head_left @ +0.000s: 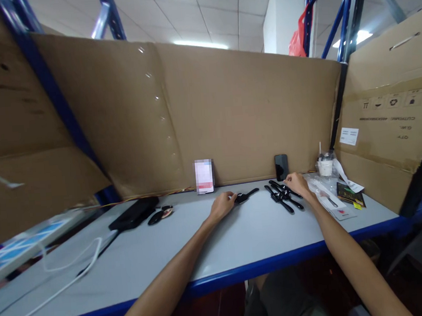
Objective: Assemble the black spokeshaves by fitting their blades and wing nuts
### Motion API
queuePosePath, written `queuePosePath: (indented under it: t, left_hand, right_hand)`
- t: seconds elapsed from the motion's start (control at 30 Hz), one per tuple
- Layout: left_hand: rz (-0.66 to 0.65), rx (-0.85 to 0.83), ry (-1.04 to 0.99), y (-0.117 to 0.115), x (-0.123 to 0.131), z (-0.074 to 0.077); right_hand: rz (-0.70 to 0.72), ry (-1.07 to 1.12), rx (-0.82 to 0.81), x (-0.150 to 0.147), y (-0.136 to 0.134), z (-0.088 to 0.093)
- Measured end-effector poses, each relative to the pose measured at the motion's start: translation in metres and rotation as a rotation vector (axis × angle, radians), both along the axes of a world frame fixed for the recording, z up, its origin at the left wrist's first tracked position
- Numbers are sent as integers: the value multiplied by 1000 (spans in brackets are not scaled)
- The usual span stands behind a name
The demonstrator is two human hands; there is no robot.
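A single black watch [240,198] lies on the pale grey tabletop [188,241] near the middle, one strap stretching out to the right and the other end hidden under the left hand [224,204]. That hand's fingers are drawn together and pinch the watch at its covered end. To the right, apart from it, sits a cluster of black watches [281,197], laid close together with their straps slanting side by side. The right hand [298,184] reaches over the far right edge of this cluster, fingers bent and bunched; whether they grip a strap, I cannot tell. Just behind stands a dark phone [281,167], leaning on the cardboard wall [244,112], and further left a blurred white card-like panel [204,176] is propped upright against the same wall. Right of the right hand are clear plastic packaging, a white cup [325,166] and a black-and-gold packet [350,194]. On the far left lie a black case [134,214], a dark oval object [155,217], and a white cable [90,262] running along the tabletop
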State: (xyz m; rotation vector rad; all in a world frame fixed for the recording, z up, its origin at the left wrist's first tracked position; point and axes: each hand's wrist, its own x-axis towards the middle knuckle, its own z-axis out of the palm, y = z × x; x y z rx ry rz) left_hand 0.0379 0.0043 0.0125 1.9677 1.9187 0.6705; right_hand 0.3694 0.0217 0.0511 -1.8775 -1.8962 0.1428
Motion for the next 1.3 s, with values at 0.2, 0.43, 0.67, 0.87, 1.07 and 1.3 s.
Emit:
queuePosePath:
  t: [0.2,0.43,0.67,0.87,1.07,1.3]
  left_hand:
    - [-1,58,38,-8,14,2]
    - [-15,134,148,-15,28,0]
    - [-16,192,225,-17,26,1]
    - [-125,205,269,-17,27,-2]
    - [-226,249,294,-14,28,-8]
    - [-355,312,294,-16,34,-11]
  right_hand:
    - [27,-88,-39,-7,-3,-3]
    - [19,-129,-9,-7,3,-3]
    - [-45,-159,-42,5,4,-5]
    - [5,-202,-72,-12,-5,-9]
    - [-68,-184,-25,-7,-3,1]
    - [-80,-185,-99,-7,-8,-6]
